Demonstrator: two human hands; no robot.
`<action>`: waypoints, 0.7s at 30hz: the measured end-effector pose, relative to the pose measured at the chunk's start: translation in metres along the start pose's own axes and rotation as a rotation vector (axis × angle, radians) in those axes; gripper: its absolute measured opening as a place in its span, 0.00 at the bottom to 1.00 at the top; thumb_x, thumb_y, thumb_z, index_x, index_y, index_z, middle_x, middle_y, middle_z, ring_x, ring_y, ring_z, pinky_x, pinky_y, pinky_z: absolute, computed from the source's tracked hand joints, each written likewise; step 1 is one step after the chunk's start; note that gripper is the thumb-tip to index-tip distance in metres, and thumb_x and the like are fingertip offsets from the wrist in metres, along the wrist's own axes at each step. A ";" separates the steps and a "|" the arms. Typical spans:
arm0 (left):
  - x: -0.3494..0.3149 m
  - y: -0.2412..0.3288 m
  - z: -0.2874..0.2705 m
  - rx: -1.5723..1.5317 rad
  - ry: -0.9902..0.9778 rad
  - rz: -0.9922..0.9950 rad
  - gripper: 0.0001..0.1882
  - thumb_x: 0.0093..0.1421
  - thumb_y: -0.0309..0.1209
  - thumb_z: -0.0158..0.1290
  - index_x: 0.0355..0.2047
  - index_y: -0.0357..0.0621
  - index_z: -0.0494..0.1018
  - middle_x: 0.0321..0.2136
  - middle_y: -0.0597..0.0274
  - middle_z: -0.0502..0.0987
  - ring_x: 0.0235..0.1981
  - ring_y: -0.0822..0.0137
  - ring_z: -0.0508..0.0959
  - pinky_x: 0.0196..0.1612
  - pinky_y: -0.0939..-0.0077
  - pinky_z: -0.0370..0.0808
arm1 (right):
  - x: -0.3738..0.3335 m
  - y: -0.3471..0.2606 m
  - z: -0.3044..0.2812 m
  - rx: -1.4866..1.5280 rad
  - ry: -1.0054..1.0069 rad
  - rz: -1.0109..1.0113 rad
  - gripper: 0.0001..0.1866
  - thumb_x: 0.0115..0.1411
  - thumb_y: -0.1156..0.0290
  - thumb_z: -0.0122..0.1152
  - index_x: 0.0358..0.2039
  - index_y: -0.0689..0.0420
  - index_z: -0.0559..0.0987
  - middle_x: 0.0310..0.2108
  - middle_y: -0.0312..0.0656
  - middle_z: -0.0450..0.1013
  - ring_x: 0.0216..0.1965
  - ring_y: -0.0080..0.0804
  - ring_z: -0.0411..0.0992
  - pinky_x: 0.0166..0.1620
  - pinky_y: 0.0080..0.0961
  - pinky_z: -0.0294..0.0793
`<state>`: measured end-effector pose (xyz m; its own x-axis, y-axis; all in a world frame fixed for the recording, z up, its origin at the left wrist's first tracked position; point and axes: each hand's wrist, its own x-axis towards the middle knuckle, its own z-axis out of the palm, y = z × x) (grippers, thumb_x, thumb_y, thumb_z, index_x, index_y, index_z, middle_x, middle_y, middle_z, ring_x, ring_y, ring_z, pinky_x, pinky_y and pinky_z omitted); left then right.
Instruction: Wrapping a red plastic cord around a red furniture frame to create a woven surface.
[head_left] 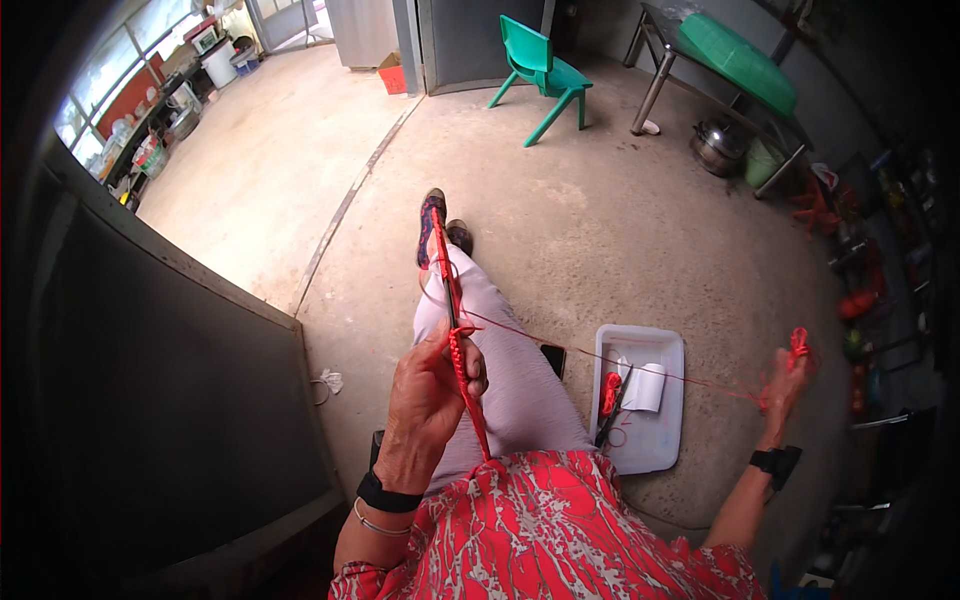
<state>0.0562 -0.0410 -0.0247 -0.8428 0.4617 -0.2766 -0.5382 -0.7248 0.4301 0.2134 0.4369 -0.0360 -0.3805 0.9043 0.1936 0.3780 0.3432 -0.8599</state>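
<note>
My left hand (425, 385) is closed around a red knotted cord (460, 362). The cord runs from my lap up over my crossed legs towards my shoe (433, 205), with a dark strip along part of it. A thin red string (520, 331) leaves the knots just above my left fingers and stretches right to my right hand (783, 390). That hand is held far out to the side, slightly blurred, and grips a small hank of red string (798, 345). Whether the cord's far end is fastened at the shoe, I cannot tell.
On the floor to my right lies a white plastic tray (655, 458) with scissors (610, 415), a red string bundle (611, 392) and a white roll (647, 388). A black phone (553, 360) is beside my leg. Ahead stands a green chair (545, 70); a dark panel (170, 400) rises at left.
</note>
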 end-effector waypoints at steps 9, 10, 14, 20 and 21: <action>-0.006 0.004 0.007 0.009 0.086 0.014 0.14 0.66 0.37 0.39 0.36 0.38 0.67 0.16 0.58 0.66 0.17 0.65 0.65 0.22 0.74 0.64 | -0.183 -0.109 0.194 0.714 -1.194 0.479 0.09 0.60 0.64 0.55 0.31 0.54 0.69 0.14 0.27 0.58 0.11 0.14 0.55 0.13 0.15 0.55; -0.007 0.005 0.007 0.015 0.093 0.021 0.14 0.66 0.37 0.39 0.36 0.38 0.67 0.16 0.58 0.66 0.17 0.65 0.65 0.22 0.74 0.64 | -0.200 -0.119 0.213 0.770 -1.323 0.563 0.11 0.61 0.62 0.54 0.30 0.55 0.69 0.13 0.27 0.58 0.11 0.14 0.56 0.13 0.16 0.55; -0.009 0.007 0.008 -0.033 0.111 0.021 0.13 0.65 0.35 0.39 0.36 0.38 0.67 0.16 0.58 0.66 0.16 0.65 0.64 0.22 0.75 0.64 | -0.231 -0.118 0.235 0.491 -1.637 0.377 0.17 0.61 0.58 0.54 0.21 0.55 0.69 0.13 0.27 0.59 0.13 0.16 0.60 0.15 0.17 0.58; -0.017 0.010 0.005 -0.042 0.026 0.006 0.14 0.66 0.37 0.38 0.37 0.39 0.67 0.16 0.59 0.67 0.15 0.65 0.64 0.23 0.75 0.65 | -0.193 -0.122 0.179 0.713 -1.533 0.519 0.20 0.62 0.61 0.52 0.16 0.56 0.66 0.10 0.31 0.56 0.09 0.16 0.53 0.14 0.17 0.54; -0.015 0.008 0.006 -0.028 0.044 -0.015 0.14 0.66 0.38 0.38 0.37 0.39 0.67 0.16 0.58 0.67 0.16 0.65 0.65 0.23 0.75 0.65 | -0.186 -0.132 0.165 0.747 -1.517 0.480 0.19 0.61 0.64 0.51 0.15 0.56 0.64 0.09 0.32 0.56 0.09 0.16 0.51 0.14 0.18 0.51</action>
<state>0.0648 -0.0507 -0.0119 -0.8334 0.4504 -0.3202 -0.5500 -0.7320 0.4019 0.0951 0.1812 -0.0361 -0.9056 -0.2816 -0.3171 0.4147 -0.4317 -0.8010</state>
